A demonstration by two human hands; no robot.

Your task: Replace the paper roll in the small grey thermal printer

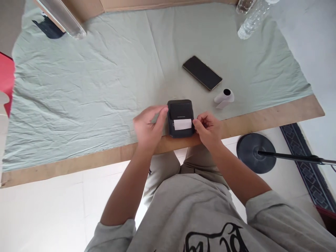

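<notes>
- Steadying small black receipt printer (180,117) at table edge (262,119), left hand (148,127) gripping its side.
- Right hand (208,128) pinching paper strip (182,124) at the slot; tearing likely calls for a firm hold.

The small printer (180,118) sits on the cloth (91,87) at the near edge of the table (262,120), with the left hand (148,127) against its left side and the right hand (208,129) touching its right side. Behind and to the right lies the paper roll (224,98), and just behind that the phone (202,72). A plastic bottle (252,19) lies at the far right corner, and a stand base (256,153) rests on the floor to the right, below the table edge.
</notes>
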